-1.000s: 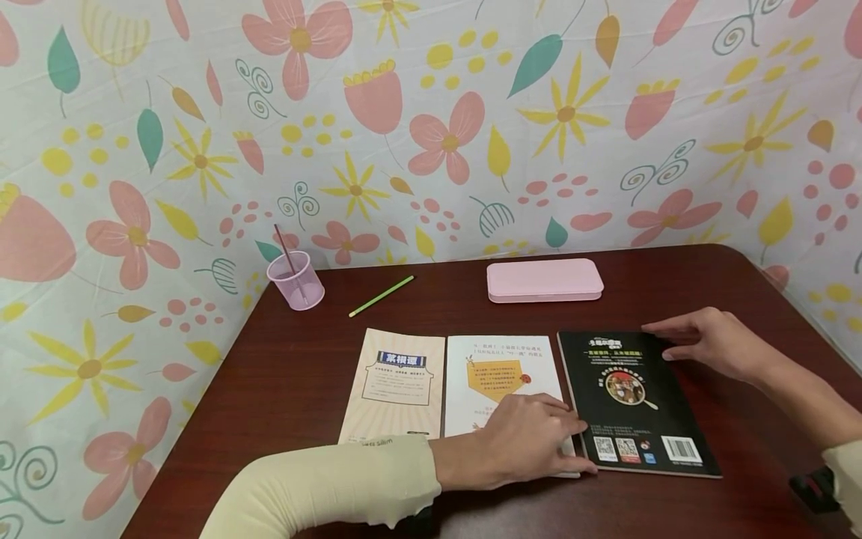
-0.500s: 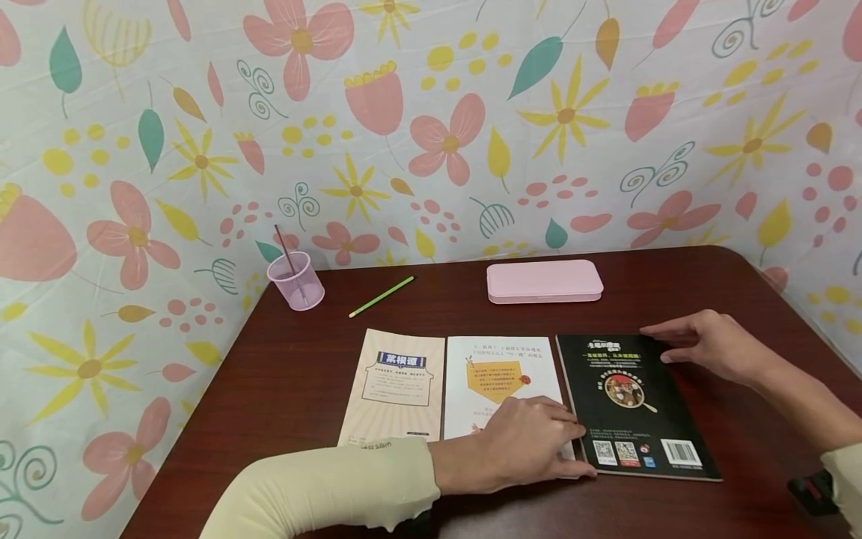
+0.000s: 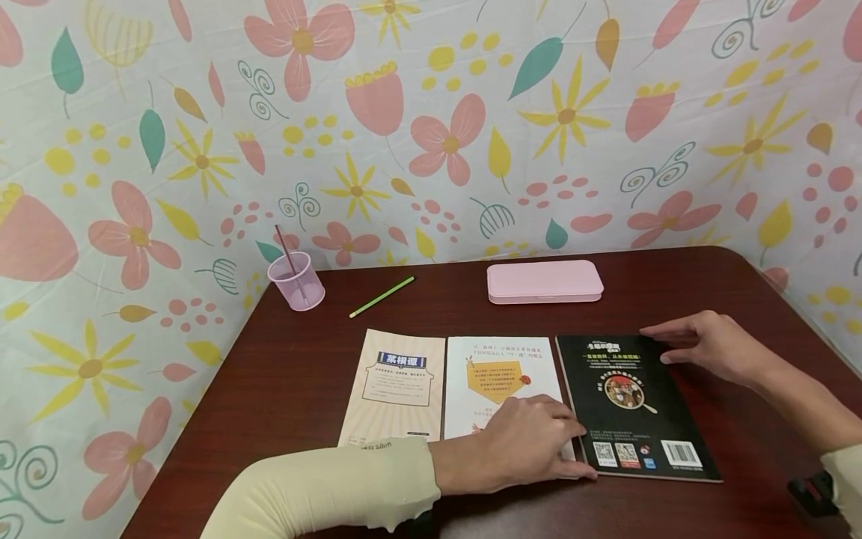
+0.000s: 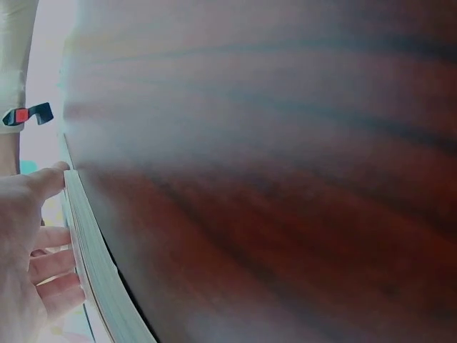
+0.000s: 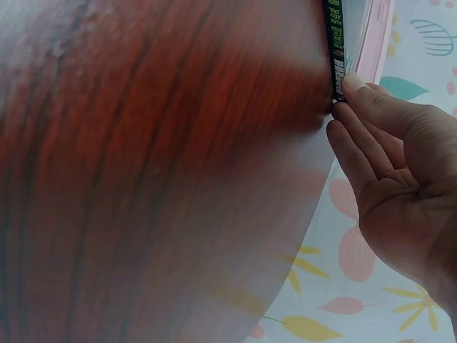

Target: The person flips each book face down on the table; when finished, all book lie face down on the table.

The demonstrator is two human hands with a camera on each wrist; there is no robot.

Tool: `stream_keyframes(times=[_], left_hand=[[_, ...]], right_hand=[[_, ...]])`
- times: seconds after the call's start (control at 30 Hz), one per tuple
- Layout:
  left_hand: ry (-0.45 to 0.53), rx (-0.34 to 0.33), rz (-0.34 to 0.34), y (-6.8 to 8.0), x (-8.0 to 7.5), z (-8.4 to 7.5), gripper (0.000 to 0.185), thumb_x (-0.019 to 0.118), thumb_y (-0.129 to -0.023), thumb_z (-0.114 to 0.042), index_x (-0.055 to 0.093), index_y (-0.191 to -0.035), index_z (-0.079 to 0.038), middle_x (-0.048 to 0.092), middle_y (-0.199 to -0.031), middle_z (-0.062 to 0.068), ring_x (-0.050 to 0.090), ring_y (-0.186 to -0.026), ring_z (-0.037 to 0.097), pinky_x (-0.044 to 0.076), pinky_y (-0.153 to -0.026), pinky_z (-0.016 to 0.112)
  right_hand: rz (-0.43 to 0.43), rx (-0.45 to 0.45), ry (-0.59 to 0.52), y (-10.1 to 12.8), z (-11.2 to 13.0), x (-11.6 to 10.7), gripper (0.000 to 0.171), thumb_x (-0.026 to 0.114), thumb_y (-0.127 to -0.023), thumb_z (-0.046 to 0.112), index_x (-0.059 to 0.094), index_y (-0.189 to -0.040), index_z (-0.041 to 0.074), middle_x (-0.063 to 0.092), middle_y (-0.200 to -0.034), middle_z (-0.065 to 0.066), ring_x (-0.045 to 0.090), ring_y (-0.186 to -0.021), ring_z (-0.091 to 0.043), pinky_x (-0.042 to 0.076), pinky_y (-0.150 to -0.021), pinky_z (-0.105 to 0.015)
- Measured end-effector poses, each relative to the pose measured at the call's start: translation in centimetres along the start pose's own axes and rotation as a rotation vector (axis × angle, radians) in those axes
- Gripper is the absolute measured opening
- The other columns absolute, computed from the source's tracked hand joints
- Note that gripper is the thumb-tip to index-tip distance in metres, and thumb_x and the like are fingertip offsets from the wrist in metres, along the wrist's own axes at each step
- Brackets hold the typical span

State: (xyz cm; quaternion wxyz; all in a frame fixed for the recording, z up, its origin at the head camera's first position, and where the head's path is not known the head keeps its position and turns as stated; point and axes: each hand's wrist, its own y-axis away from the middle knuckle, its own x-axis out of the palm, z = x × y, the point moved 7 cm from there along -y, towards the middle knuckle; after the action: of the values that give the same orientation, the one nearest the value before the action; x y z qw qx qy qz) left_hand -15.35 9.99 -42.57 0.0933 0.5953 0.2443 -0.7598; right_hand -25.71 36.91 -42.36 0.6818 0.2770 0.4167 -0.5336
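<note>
Three books lie side by side, back covers up, in the head view: a beige book (image 3: 390,389), a white book (image 3: 498,367) and a black book (image 3: 633,412). My left hand (image 3: 521,442) lies across the lower part of the white book, covering some of it. Its thumb and fingertips reach the black book's lower left edge. At the upper right corner of the black book is my right hand (image 3: 714,348), fingers fairly straight. In the right wrist view its thumb and fingers touch the end of the black book (image 5: 334,43). The left wrist view shows page edges (image 4: 100,264) beside the fingers.
A pink pencil case (image 3: 545,281) lies behind the books on the dark wooden table (image 3: 303,359). Toward the back left are a green pencil (image 3: 381,296) and a pink mesh pen holder (image 3: 296,283) with a thin dark red stick in it. A floral cloth (image 3: 431,202) hangs behind.
The top of the black book has shifted very slightly toward the person and left, and my right hand's fingertips with it. Over the last half second almost nothing moves.
</note>
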Motion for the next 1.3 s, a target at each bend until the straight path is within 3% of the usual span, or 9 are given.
stream_keyframes(times=[0.27,0.4,0.53,0.63,0.8,0.93,1.1,1.3], left_hand=[[0.008,0.003,0.015,-0.1,-0.1,0.1,0.052,0.066,-0.091,-0.076,0.082,-0.118,-0.034,0.074,-0.118,-0.018,0.069,-0.107,-0.001,0.056,-0.074,0.017],[0.009,0.012,0.019,-0.1,-0.2,0.4,0.051,0.065,-0.091,-0.077,0.082,-0.117,-0.036,0.073,-0.118,-0.019,0.068,-0.104,-0.003,0.053,-0.068,0.015],[0.075,0.008,0.02,0.0,-0.4,1.1,0.045,0.066,-0.093,-0.073,0.082,-0.117,-0.038,0.072,-0.122,-0.022,0.068,-0.107,-0.005,0.047,-0.061,0.011],[0.181,-0.001,0.015,0.1,-0.7,2.1,0.041,0.069,-0.096,-0.067,0.081,-0.12,-0.035,0.072,-0.124,-0.021,0.067,-0.11,-0.005,0.049,-0.067,0.01],[0.419,-0.029,0.071,0.6,-1.0,4.8,0.044,0.069,-0.1,-0.057,0.075,-0.132,-0.027,0.071,-0.133,-0.016,0.061,-0.125,-0.004,0.047,-0.099,0.013],[0.581,-0.073,0.125,1.7,-1.3,7.6,0.055,0.071,-0.1,-0.054,0.065,-0.145,-0.022,0.065,-0.143,-0.012,0.054,-0.135,-0.001,0.04,-0.113,0.019],[0.73,-0.179,0.15,3.7,-1.9,11.5,0.074,0.078,-0.096,-0.052,0.052,-0.157,-0.021,0.054,-0.157,-0.011,0.044,-0.147,0.004,0.038,-0.12,0.032],[0.76,-0.263,0.106,6.8,-1.7,15.3,0.09,0.085,-0.091,-0.048,0.041,-0.165,-0.023,0.041,-0.167,-0.007,0.036,-0.153,0.008,0.038,-0.121,0.039]], right_hand=[[0.003,0.005,-0.004,0.0,0.1,0.1,0.051,0.091,-0.082,0.007,0.075,-0.13,0.001,0.077,-0.118,-0.02,0.069,-0.098,-0.005,0.052,-0.072,-0.018],[0.024,0.011,-0.004,0.2,0.2,0.3,0.053,0.09,-0.084,0.006,0.073,-0.134,0.0,0.075,-0.122,-0.023,0.073,-0.105,-0.021,0.054,-0.075,-0.018],[0.055,0.013,0.022,0.3,0.4,0.4,0.057,0.09,-0.085,0.011,0.07,-0.138,0.0,0.071,-0.128,-0.027,0.067,-0.115,-0.041,0.057,-0.088,-0.041],[0.047,0.0,0.05,0.4,0.6,0.6,0.061,0.091,-0.086,0.018,0.068,-0.141,0.003,0.068,-0.133,-0.028,0.062,-0.117,-0.042,0.054,-0.091,-0.054],[-0.001,-0.042,0.052,0.7,1.4,0.9,0.07,0.091,-0.086,0.034,0.066,-0.145,0.007,0.067,-0.136,-0.025,0.061,-0.115,-0.035,0.051,-0.089,-0.037],[-0.023,-0.073,0.009,1.2,2.1,1.1,0.078,0.091,-0.085,0.039,0.06,-0.151,0.011,0.066,-0.139,-0.021,0.059,-0.113,-0.024,0.046,-0.085,-0.016],[-0.05,-0.17,-0.083,1.7,3.8,1.7,0.088,0.095,-0.081,0.03,0.053,-0.158,0.017,0.06,-0.148,-0.016,0.052,-0.121,-0.001,0.038,-0.09,-0.004],[-0.024,-0.209,-0.162,2.0,5.9,2.5,0.098,0.096,-0.079,0.029,0.045,-0.163,0.028,0.054,-0.154,-0.009,0.044,-0.126,0.01,0.037,-0.092,-0.007]])
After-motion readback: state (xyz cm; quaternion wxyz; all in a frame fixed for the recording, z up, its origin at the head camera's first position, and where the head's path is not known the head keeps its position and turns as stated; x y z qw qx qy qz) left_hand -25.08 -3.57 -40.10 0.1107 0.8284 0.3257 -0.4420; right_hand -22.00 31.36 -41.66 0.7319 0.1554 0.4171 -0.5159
